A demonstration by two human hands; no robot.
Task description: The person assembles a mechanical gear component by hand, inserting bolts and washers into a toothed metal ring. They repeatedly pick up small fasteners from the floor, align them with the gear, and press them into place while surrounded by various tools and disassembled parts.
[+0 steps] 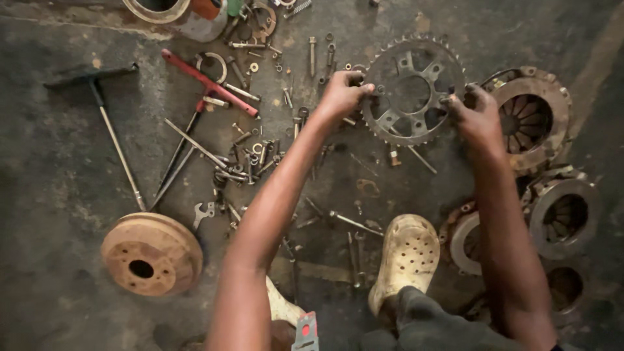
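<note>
The person crouches over a grimy floor and holds 1 toothed sprocket up between both hands. The left hand pinches its left rim with fingers curled over the teeth; the right hand grips the right rim the same way, so the ring hangs just above the scattered bolts.

This looks like the inspecting step: the wheel is lifted and being looked over. I judge any next move needs a steady 2-handed grip, since the teeth are sharp and the ring greasy.

Counting around it: 1 rusty brake drum at lower left, 1 long T-handled wrench, 1 red-handled tool, and about 4 clutch plates stacked at right, though the lower ones are dim. 1 pale clog shows below.
</note>
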